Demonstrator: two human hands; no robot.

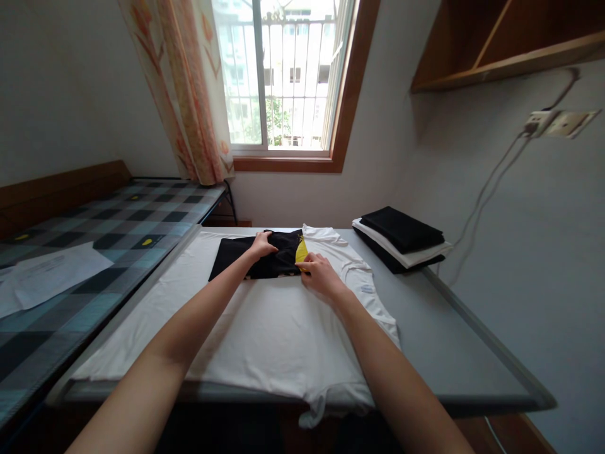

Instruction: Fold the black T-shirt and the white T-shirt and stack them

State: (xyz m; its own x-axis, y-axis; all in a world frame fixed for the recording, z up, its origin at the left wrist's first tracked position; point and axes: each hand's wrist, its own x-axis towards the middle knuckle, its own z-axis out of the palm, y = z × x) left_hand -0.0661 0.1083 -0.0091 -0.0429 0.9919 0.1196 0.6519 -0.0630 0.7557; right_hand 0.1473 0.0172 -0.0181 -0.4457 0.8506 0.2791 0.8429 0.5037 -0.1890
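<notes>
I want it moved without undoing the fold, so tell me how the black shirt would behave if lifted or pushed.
Probably floppy: the black shirt lies flat and folded, so it would likely sag and unfold if lifted by one edge. Likely light, being thin cloth. Pushed, it may drag the white shirt beneath and bunch.

The black garment [246,258] hides the far middle of the white shirt [265,334] beneath it. The right hand [321,276] covers part of the garment's yellow print [301,250], whose design is too small to tell.
</notes>
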